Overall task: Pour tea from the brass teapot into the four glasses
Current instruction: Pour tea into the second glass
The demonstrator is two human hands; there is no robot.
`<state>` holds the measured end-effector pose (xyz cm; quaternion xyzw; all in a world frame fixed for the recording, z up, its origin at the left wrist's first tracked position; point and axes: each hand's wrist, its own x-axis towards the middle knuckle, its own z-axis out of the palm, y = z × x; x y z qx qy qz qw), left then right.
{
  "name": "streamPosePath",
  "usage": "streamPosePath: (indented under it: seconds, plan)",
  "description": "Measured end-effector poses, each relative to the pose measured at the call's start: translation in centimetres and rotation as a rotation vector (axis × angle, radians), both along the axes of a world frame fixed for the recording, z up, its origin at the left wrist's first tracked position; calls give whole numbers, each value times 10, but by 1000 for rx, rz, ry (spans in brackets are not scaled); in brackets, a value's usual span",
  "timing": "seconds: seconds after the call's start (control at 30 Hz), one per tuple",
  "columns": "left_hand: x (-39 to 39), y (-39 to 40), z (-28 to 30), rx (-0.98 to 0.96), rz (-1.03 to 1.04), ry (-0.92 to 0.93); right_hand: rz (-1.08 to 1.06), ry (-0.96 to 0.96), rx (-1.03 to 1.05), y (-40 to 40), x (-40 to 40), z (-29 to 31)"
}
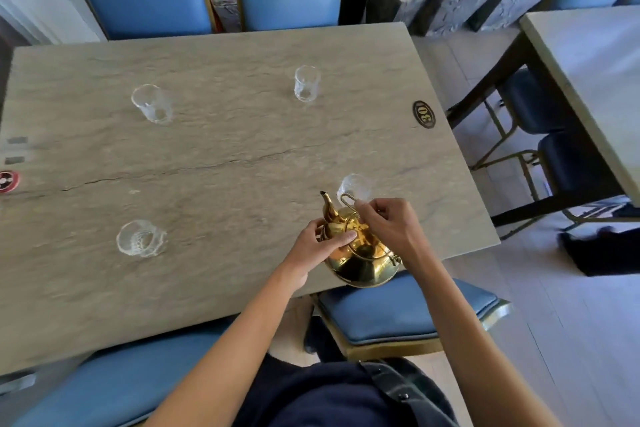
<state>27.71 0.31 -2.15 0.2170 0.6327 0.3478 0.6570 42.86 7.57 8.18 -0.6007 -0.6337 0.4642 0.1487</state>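
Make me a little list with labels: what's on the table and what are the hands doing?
teapot: brass teapot, near table edge
glasses: four, all look empty; nearest glass just beyond the teapot
left hand: fingers on the teapot's lid
right hand: pinching the wire handle
table: stone-look top, number badge

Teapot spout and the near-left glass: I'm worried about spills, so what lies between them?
Only bare table. In the head view, nothing stands between the brass teapot spout and the near-left glass.
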Motion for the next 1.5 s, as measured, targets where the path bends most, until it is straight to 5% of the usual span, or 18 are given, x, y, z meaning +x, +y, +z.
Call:
streamPosePath:
  seconds: [0.43,1.5]
  plan:
    - [79,53,-10,-53,18,-110,13,-27,21,59,68,-9]
    - [98,79,-18,-243,-45,-204,275,-309,25,124,47,-15]
